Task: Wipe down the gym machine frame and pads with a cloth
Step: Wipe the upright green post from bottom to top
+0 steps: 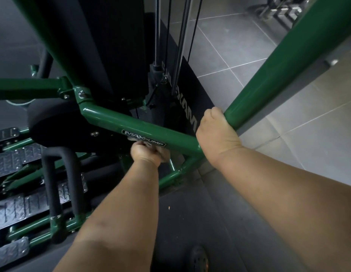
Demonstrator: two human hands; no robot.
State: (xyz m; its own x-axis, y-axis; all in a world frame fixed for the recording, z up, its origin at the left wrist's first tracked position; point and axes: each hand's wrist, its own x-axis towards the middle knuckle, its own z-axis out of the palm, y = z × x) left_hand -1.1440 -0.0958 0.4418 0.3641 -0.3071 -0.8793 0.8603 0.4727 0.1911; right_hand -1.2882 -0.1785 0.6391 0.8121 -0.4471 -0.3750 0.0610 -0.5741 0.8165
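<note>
Lighting, as I logged it: dim and cool overall, brightest on the grey floor tiles (239, 46) at the upper right — light seemed to enter from that side. Green frame tube (147, 132) carried narrow glossy highlights. Black pads (104, 46) and the lower left sat in deep shadow, detail lost. Wide-angle bending was strong toward the edges. Left hand (147, 154) was soft with motion blur — forearms near the lens were slightly soft.

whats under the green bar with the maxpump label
Under the labelled green bar, the left hand grips a light cloth against its underside. Lower down are green frame tubes and dark floor mat. The bar hides the fingers and most of the cloth.
</note>
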